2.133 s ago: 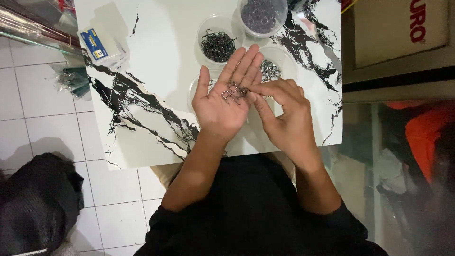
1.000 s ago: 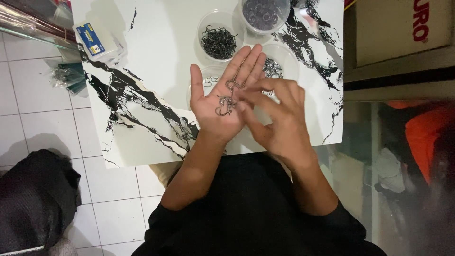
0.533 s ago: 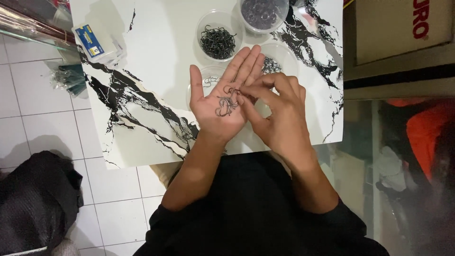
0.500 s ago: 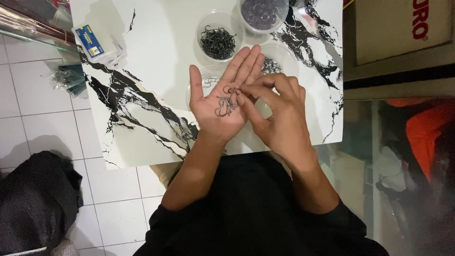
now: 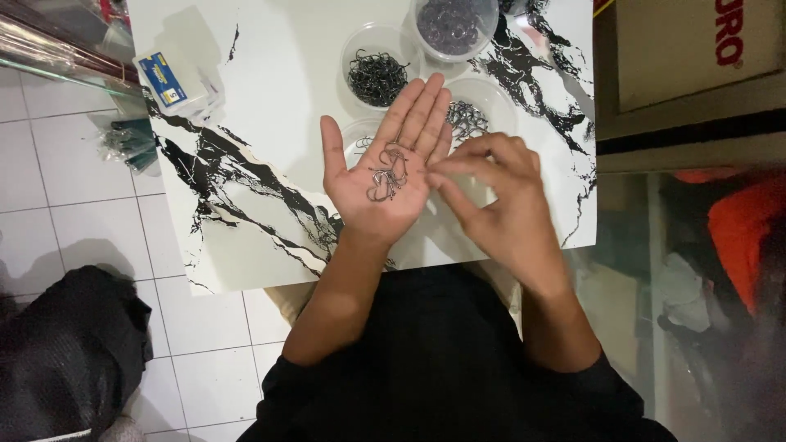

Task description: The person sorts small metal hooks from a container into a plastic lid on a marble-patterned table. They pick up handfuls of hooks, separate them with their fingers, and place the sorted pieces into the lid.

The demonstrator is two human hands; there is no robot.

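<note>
Several hooks point(image 5: 387, 176) lie on my flat, open left hand point(image 5: 385, 176); my right hand point(image 5: 491, 196), fingertips pinched beside them, sorting, must next pick one cleanly.

Left hand point(image 5: 382, 176) lies flat, palm up, over the marbled counter point(image 5: 262, 90), a small tangle of metal hooks point(image 5: 387, 176) resting on the palm. Right hand point(image 5: 499, 209) sits just beside it, fingertips point(image 5: 434, 168) pinched together at the palm's edge. Round clear tubs of hooks point(image 5: 377, 69) stand behind the fingers.
</note>
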